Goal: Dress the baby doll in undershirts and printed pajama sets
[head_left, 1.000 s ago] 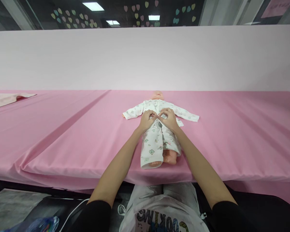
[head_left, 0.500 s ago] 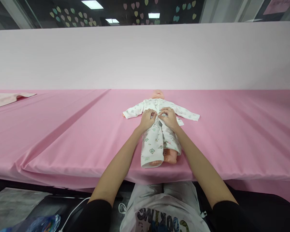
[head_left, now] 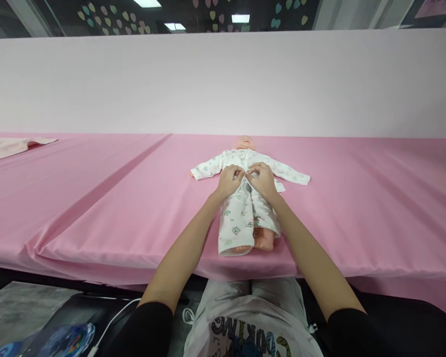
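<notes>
Nearest, a light top of soft, creased fabric with large printed letters (head_left: 250, 334) is being worn above pale grey trousers (head_left: 226, 293). Beside it, a thin white cable (head_left: 115, 316) is being seen in a curve near a glossy, blue-patterned clear plastic item (head_left: 65, 339). The surface (head_left: 357, 213) is being covered by smooth pink cloth, broken by long raised creases. Near its front edge, a smooth plastic baby doll (head_left: 263, 239) is being supported on its back, its feet pointed towards the person. On it a white cloth outfit with small printed figures (head_left: 236, 218) is being worn, the sleeves being spread wide. At its middle, the fabric is being pinched between curled fingers and thumbs by the left hand (head_left: 229, 180) and the right hand (head_left: 263, 179), the fingertips being held close together; whether a fastener is being gripped cannot be told. Far to the left, a flat, pale pink cloth (head_left: 11, 148) is being borne by the surface. Behind, a plain white partition (head_left: 223, 84) is being topped by dark glass with heart shapes (head_left: 115, 20).
</notes>
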Demonstrator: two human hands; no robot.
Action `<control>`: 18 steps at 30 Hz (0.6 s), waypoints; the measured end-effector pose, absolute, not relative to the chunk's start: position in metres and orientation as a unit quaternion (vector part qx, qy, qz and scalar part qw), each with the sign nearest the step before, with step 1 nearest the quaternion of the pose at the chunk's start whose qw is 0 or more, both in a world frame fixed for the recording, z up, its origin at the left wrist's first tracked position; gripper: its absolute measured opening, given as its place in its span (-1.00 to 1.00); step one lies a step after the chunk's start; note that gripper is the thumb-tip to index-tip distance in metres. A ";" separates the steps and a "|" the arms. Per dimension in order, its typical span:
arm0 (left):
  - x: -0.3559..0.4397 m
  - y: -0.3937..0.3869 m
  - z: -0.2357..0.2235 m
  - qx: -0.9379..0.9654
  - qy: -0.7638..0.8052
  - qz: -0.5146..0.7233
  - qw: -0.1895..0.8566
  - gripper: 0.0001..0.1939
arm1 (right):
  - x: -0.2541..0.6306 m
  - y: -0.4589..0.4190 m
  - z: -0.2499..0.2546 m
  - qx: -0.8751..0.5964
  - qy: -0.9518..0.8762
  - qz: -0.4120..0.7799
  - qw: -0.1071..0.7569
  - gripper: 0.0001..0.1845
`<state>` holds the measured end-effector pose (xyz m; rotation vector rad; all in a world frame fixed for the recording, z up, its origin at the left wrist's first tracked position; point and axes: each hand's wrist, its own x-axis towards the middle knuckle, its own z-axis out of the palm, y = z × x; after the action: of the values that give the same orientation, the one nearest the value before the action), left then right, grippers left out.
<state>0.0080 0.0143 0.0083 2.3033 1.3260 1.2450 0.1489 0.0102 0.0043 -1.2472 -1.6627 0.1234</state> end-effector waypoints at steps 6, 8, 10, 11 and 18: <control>0.004 0.018 0.006 0.778 0.433 0.435 0.136 -0.82 | 0.150 0.006 0.006 -0.513 -0.702 0.050 0.491 -0.87; 0.003 0.019 0.005 0.785 0.434 0.423 0.130 -0.80 | 0.150 0.005 0.006 -0.513 -0.703 0.046 0.491 -0.86; 0.002 0.018 0.004 0.794 0.428 0.415 0.118 -0.77 | 0.149 0.004 0.006 -0.515 -0.700 0.041 0.493 -0.86; 0.002 0.018 0.004 0.798 0.423 0.414 0.112 -0.76 | 0.147 0.003 0.005 -0.517 -0.698 0.035 0.493 -0.87; 0.004 0.019 0.008 0.733 0.407 0.508 0.200 -0.58 | 0.151 0.008 0.016 -0.518 -0.605 0.170 0.580 -0.91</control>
<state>0.0045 0.0188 0.0085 2.0481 1.1370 1.4205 0.1512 0.0079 0.0161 -1.2099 -1.4140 0.3980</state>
